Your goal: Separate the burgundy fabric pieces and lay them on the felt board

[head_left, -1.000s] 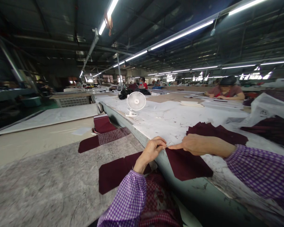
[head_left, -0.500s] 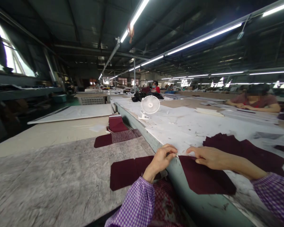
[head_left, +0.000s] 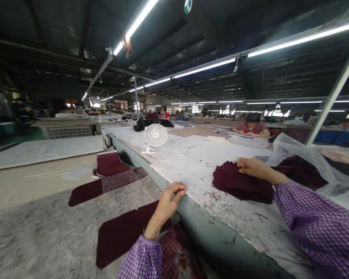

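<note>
- maroon pieces (head_left: 118, 236) already lay flat
- a pile (head_left: 238, 186) was left, right hand (head_left: 254, 169) at it, couldn't tell if pinching
- left hand (head_left: 167, 200) was half-curled, grip unclear too

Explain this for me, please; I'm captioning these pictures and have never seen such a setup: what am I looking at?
There is no machine here: these are a person's bare hands, in purple-and-white checked sleeves. Every picture comes from one camera worn on the head, looking forward and down.

The right hand is at the jagged-edged dark maroon fabric on a white-covered long table. The left hand is at the table's edge; whether its fingers hold anything is unclear.

A round white plastic fan stands farther back. Flat dark maroon fabric pieces lie on the mottled grey surface at left.
</note>
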Motion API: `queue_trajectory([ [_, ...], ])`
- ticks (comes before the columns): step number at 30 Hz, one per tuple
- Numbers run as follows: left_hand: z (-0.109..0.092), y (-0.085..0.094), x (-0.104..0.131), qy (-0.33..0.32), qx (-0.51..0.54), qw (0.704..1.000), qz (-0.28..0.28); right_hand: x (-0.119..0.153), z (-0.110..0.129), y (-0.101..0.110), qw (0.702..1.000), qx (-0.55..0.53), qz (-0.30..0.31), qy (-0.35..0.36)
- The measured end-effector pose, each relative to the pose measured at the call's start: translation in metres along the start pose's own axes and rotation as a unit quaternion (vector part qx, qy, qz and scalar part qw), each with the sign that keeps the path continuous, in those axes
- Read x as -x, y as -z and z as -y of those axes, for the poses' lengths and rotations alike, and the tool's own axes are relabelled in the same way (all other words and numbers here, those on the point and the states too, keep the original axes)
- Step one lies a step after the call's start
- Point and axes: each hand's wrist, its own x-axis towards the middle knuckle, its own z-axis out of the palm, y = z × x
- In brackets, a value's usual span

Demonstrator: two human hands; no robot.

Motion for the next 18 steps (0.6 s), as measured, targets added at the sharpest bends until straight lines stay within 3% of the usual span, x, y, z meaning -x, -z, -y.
queue_trajectory([
  [2,0.001,0.006,0.000,0.009,-0.012,1.000,-0.017,-0.001,-0.017,-0.011,0.999,0.025,-0.011,-0.024],
  [5,0.005,0.021,0.001,0.032,-0.037,0.998,-0.045,-0.002,-0.028,-0.026,1.000,-0.013,0.013,0.006],
  [8,0.010,0.034,0.003,0.055,-0.042,0.995,-0.070,-0.008,-0.032,-0.034,0.997,-0.072,-0.019,0.027],
  [14,0.027,0.063,0.010,0.091,-0.065,0.989,-0.099,-0.019,-0.024,-0.039,0.996,-0.077,0.028,-0.027],
  [18,0.047,0.103,0.018,0.120,-0.120,0.980,-0.102,-0.015,-0.014,-0.038,0.998,-0.050,0.018,-0.038],
])
